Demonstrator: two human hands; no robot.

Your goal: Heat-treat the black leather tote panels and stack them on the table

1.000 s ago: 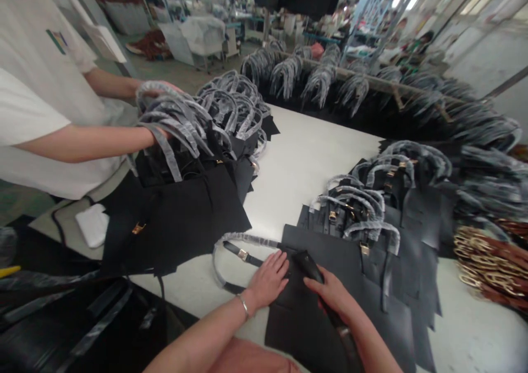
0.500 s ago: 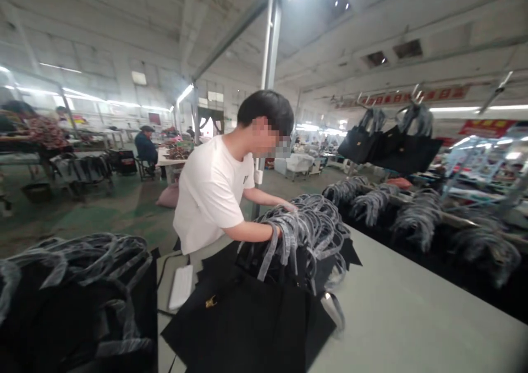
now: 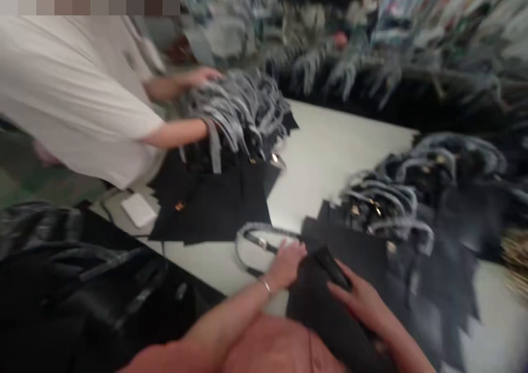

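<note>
A black tote bag [image 3: 322, 301] lies tilted in front of my body, its handle [image 3: 247, 241] wrapped in clear plastic and pointing left over the table. My left hand [image 3: 286, 264], with a bracelet at the wrist, grips the bag's top edge beside the handle. On the bag's right side, my right hand [image 3: 363, 299] holds a folded edge between thumb and fingers. Motion blurs both hands somewhat. Just right of them lies a spread of black bags [image 3: 350, 246] with wrapped handles and gold-coloured metal fittings.
Across the pale table [image 3: 317, 147], a co-worker in a white shirt [image 3: 82, 87] has both hands on a heap of wrapped handles [image 3: 243, 109]. A white box [image 3: 138, 210] with cords sits at left. More black bags [image 3: 82, 296] fill the near left; a rack of bags [image 3: 371, 87] stands behind.
My view has swung down and to the right. Both my hands and the bag they hold have come into sight. The co-worker's hands are still at the heap of handles.
</note>
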